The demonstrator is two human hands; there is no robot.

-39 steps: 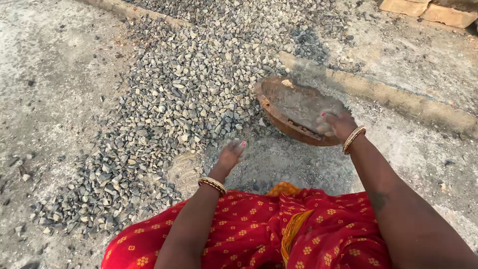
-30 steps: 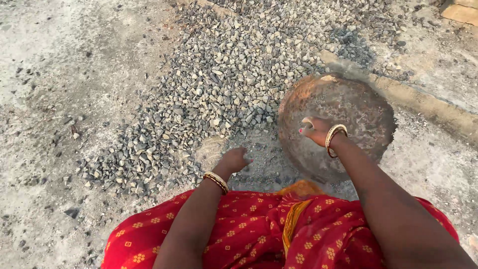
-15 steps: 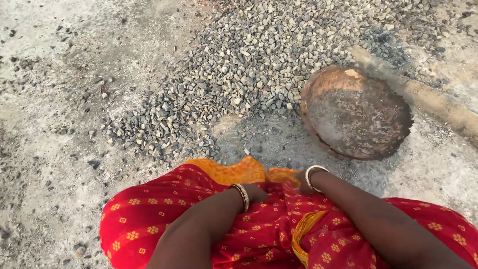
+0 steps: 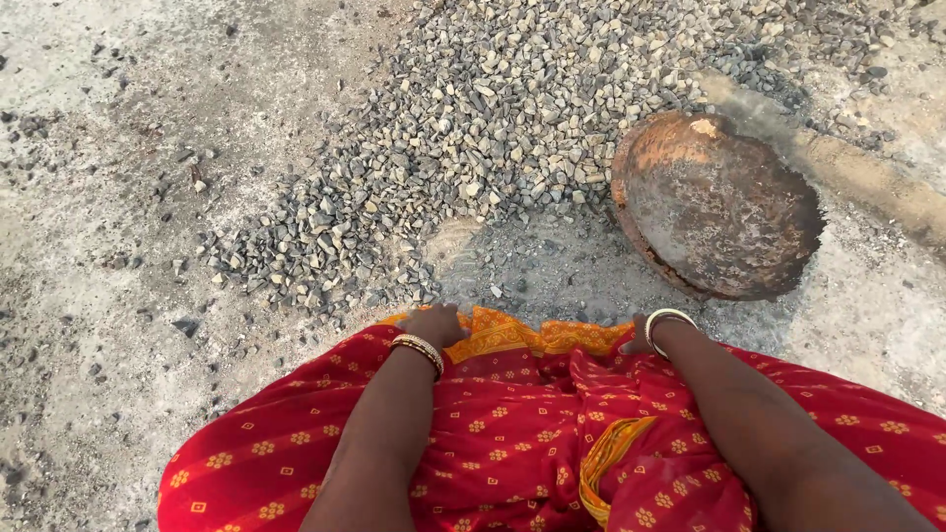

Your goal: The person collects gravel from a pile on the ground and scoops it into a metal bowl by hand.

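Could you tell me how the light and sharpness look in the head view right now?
Head view: soft, hazy daylight, no glare; the pan casts a faint shadow toward the lower right; the gravel is sharp; the hands at the cloth show no blur.

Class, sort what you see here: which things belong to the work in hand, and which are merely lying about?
In the work: left hand and right hand, both on the red cloth's orange hem; rusty metal pan; gravel heap.

Lying about: concrete kerb; loose stones on the bare ground.
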